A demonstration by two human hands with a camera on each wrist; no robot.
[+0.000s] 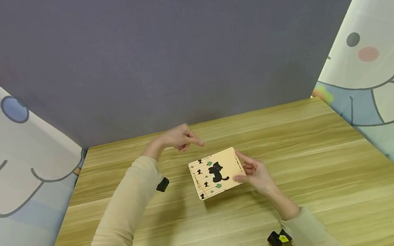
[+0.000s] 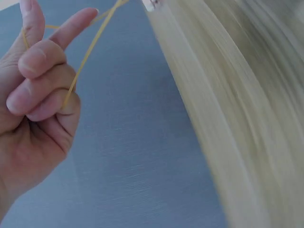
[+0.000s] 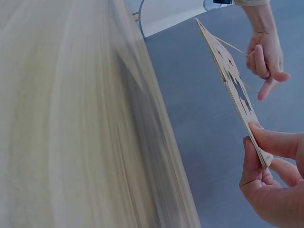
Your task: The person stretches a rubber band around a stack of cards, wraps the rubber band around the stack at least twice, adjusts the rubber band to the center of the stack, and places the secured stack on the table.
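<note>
A cream notebook (image 1: 227, 159), printed with a black cat, several small cats and green shapes, is held tilted above the table. My right hand (image 1: 257, 175) pinches its right edge, thumb on the cover and fingers behind. Seen edge-on in the right wrist view, the notebook (image 3: 236, 95) looks thin and layered. A yellow elastic band (image 2: 94, 42) is looped around the curled fingers of my left hand (image 2: 42, 104). From the left hand (image 3: 265, 57), the band (image 3: 231, 45) stretches to the notebook. In the head view, the left hand (image 1: 182, 137) is beyond the notebook's upper edge, apart from it.
Below lies a wood-grain table (image 1: 322, 154). A dark grey panel (image 1: 185, 47) rises along its far edge, with cartoon-printed curtains (image 1: 372, 82) at both sides. Black wrist devices (image 1: 276, 240) show near the sleeves.
</note>
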